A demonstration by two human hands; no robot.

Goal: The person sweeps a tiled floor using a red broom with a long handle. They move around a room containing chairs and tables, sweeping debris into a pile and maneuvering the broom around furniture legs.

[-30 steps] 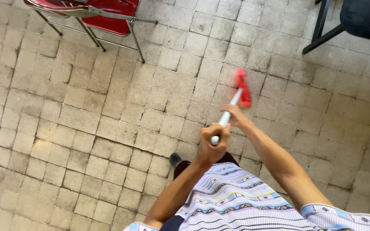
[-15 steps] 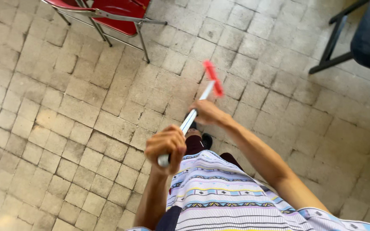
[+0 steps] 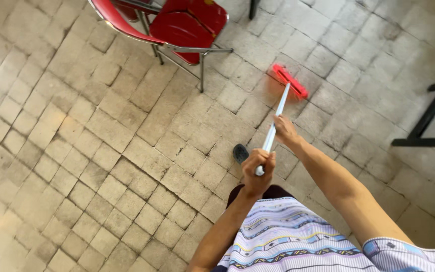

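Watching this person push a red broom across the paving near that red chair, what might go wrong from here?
The red broom head lies close to the red folding chair with thin metal legs; a wide stroke might knock a leg. The rough paving blocks have deep joints where the bristles could snag. The left hand grips the very end of the white pole, with the right hand higher up, so a snag could perhaps jolt the pole loose.
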